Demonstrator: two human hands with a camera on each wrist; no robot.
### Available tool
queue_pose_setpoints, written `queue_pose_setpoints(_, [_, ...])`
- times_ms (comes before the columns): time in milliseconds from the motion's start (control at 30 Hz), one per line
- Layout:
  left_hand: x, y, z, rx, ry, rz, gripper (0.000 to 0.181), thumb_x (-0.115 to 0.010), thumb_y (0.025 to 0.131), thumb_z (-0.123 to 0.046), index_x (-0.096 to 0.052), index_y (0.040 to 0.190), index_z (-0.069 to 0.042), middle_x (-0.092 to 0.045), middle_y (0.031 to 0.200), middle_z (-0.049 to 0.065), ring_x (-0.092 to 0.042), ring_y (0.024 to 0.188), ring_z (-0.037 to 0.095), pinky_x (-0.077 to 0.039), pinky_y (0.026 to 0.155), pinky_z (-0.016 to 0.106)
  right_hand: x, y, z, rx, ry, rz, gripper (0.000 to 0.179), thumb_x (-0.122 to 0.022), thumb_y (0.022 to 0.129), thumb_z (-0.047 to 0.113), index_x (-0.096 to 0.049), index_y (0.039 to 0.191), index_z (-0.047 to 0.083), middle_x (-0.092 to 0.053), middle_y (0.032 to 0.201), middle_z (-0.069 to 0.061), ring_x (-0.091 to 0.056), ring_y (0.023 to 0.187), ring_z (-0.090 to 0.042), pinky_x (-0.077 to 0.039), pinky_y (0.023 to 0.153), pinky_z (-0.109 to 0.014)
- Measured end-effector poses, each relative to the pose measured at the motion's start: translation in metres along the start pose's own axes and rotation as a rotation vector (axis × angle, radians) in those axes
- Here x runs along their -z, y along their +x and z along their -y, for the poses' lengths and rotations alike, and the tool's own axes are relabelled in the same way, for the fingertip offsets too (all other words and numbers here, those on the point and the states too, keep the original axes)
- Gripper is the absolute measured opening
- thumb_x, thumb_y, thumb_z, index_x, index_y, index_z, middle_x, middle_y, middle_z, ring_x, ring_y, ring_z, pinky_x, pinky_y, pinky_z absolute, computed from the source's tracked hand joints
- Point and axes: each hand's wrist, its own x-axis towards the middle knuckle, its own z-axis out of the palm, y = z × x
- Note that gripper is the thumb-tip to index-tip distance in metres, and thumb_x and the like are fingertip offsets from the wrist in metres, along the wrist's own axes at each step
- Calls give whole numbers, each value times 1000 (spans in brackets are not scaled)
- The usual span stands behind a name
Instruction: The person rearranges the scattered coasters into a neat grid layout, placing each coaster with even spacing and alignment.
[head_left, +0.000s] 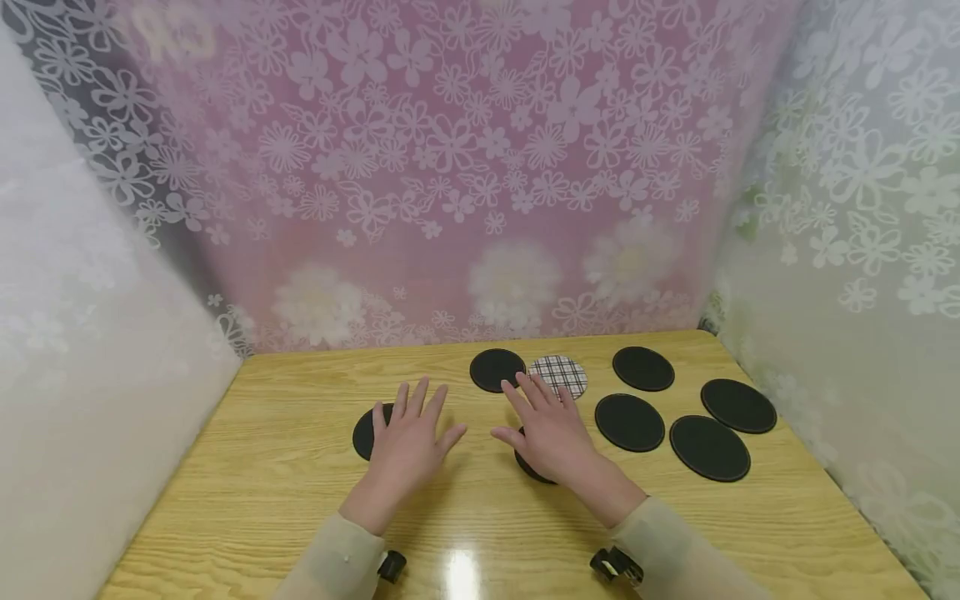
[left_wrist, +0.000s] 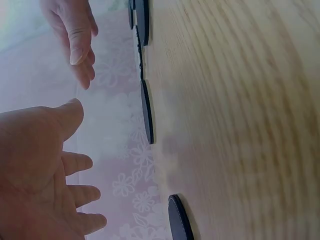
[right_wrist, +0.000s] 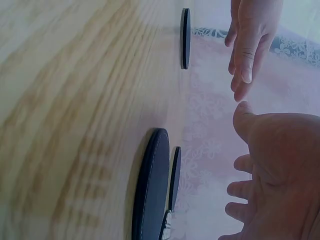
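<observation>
My left hand (head_left: 408, 446) hovers over the table with fingers spread, holding nothing. Beneath it in the head view, a round black coaster (head_left: 365, 433) is partly covered by the fingers. To its right, my right hand (head_left: 555, 437) also hangs above the wood, fingers straight and apart. A second black coaster (head_left: 531, 473) lies below that palm, mostly hidden from the head camera; the right wrist view shows its stitched edge (right_wrist: 155, 185). Just past the right fingertips is a round coaster with a black-and-white plaid face (head_left: 558, 375), beside another black coaster (head_left: 495, 370).
Several more black coasters (head_left: 630, 422) lie flat on the right part of the wooden table (head_left: 300, 508). Floral-patterned curtains (head_left: 480, 167) rise along the back and both sides. Dark wrist devices (head_left: 617, 565) show at the cuffs.
</observation>
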Motion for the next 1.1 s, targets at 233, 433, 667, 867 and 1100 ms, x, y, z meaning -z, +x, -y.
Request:
queue_pose_setpoints(233, [0, -2, 11, 42, -26, 13, 75, -61, 111, -58, -43, 172, -19, -28, 180, 16, -16, 167, 46, -9, 125, 79, -6, 6, 8, -25, 15, 64, 78, -60, 111, 58, -42, 172, 14, -36, 176, -17, -30, 163, -43, -23, 126, -72])
queue_pose_setpoints(433, [1, -5, 20, 59, -18, 16, 75, -60, 111, -58, -44, 171, -16, -29, 179, 18, -19, 166, 48, -11, 124, 80, -14, 10, 12, -20, 25, 74, 77, -60, 111, 58, -43, 171, 14, -38, 175, -17, -32, 163, -42, -26, 125, -72])
queue_pose_setpoints(667, [1, -6, 31, 59, -31, -3, 77, -61, 111, -57, -45, 170, -11, -30, 178, 20, -21, 165, 50, -13, 122, 82, -31, 12, 9, 3, 49, 54, 80, -57, 109, 63, -42, 172, 16, -37, 176, -16, -32, 163, -42, -26, 123, -74])
queue_pose_setpoints(867, [0, -8, 40, 78, -47, -11, 76, -62, 111, -56, -46, 169, -10, -31, 177, 22, -22, 164, 51, -14, 121, 84, -39, 17, 13, -9, 68, 90, 80, -55, 110, 65, -41, 172, 16, -35, 177, -15, -30, 164, -40, -24, 125, -72])
queue_pose_setpoints(1100, [-1, -11, 48, 113, -68, -12, 75, -62, 111, -55, -47, 168, -8, -33, 176, 24, -22, 163, 53, -14, 120, 85, -39, 21, 23, -18, 72, 154, 80, -54, 111, 65, -39, 173, 17, -34, 178, -15, -28, 164, -40, -22, 126, -72])
